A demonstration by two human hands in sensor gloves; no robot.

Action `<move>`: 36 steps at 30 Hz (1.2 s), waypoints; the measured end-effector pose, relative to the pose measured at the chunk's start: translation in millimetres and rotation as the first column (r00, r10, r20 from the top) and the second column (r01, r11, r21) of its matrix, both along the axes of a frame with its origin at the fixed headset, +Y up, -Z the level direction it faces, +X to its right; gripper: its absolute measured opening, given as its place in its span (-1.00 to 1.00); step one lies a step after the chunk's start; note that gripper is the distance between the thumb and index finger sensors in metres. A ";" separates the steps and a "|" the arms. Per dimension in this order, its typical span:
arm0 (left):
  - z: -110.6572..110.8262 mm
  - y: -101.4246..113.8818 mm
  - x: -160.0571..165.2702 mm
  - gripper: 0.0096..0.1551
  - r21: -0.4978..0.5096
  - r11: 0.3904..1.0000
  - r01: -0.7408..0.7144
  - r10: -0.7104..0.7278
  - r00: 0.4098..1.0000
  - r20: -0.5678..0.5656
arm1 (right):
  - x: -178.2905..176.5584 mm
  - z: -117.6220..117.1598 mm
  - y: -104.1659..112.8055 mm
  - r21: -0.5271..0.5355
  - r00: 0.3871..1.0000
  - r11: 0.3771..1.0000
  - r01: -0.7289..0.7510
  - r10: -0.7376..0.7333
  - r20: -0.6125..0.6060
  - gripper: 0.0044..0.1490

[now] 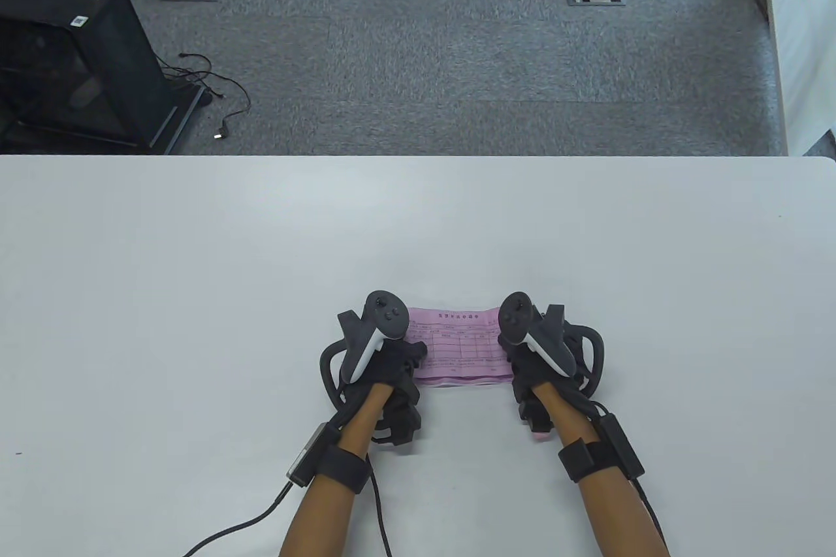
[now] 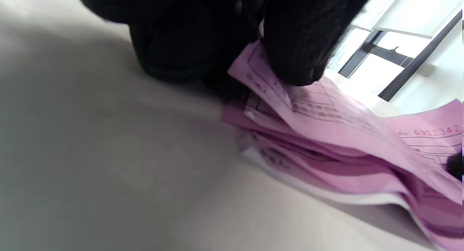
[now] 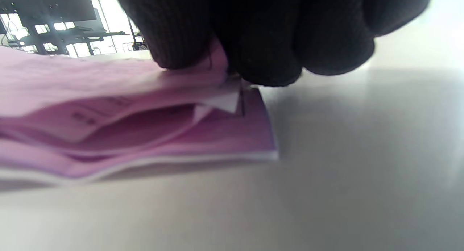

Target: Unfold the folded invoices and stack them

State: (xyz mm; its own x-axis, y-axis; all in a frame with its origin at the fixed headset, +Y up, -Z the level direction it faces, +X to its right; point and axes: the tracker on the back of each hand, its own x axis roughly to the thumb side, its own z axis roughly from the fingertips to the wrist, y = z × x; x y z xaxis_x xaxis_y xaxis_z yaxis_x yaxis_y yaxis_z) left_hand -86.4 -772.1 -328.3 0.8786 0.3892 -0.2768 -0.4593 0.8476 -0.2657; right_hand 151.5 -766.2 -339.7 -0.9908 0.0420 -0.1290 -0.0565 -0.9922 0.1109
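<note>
The left hand (image 1: pixel 382 364) lies low on the white surface (image 1: pixel 196 270), its fingers (image 2: pixel 293 51) pinching the top pink sheet's left end. The invoices (image 1: pixel 459 345), a loose printed stack, lie between. The right hand (image 1: pixel 542 354) pinches the right end.

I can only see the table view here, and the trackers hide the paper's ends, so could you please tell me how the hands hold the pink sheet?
Observer: The left hand presses the top pink printed invoice sheet down with a gloved fingertip.
Operator: And the right hand, please?
Observer: The right hand pinches that sheet's end, above the pile.
Operator: Is it a single sheet?
Observer: No, several pink layers lie loosely under it, with a white bottom edge.
</note>
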 end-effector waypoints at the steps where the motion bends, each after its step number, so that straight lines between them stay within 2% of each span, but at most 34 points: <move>1: -0.8 -0.7 0.4 -0.18 0.002 1.000 -0.001 0.001 1.000 -0.003 | -0.4 -0.2 -1.5 -0.003 1.000 1.000 -0.004 0.004 0.000 -0.56; 6: -2.5 -0.8 7.0 -0.04 -0.036 0.993 0.112 -0.111 0.993 0.028 | -4.7 0.7 -3.6 0.031 0.995 0.994 -0.105 0.105 0.001 -0.56; 12: -3.5 -0.5 7.7 0.09 -0.052 0.970 0.239 -0.238 0.971 0.036 | 4.3 4.4 -0.6 0.052 0.974 0.973 -0.225 0.222 0.046 -0.39; 17: -2.5 -0.4 5.8 0.11 -0.045 0.964 0.261 -0.260 0.965 0.028 | 14.9 4.8 -2.8 0.021 0.984 0.986 -0.165 0.163 0.071 -0.33; 23: 1.2 0.6 3.5 0.09 -0.011 0.973 0.232 -0.232 0.972 0.026 | 19.1 7.3 -1.4 0.045 0.993 0.993 -0.104 0.101 0.067 -0.31; 28: 14.0 9.1 -3.1 0.04 0.064 0.983 0.173 -0.177 0.983 0.052 | 29.0 17.2 6.9 0.103 0.999 0.995 0.014 -0.019 0.050 -0.32; 33: 41.1 30.8 -17.4 0.00 0.241 0.949 0.204 -0.223 0.973 0.057 | 34.7 48.5 30.7 0.312 0.998 0.950 0.018 0.002 -0.064 -0.35; 36: 66.8 41.0 -31.1 -0.04 0.379 0.907 0.184 -0.234 0.968 0.090 | 36.8 73.6 43.5 0.428 0.982 0.903 0.022 0.061 -0.180 -0.30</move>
State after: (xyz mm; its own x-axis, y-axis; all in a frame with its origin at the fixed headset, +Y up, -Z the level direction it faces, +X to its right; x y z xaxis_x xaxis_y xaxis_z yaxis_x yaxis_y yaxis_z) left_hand -117.5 -731.0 -261.5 0.9693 0.2442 -0.0285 -0.2431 0.9693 0.0357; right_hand 188.3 -722.7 -266.0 -0.9961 0.0322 0.0820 -0.0567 -0.9470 -0.3163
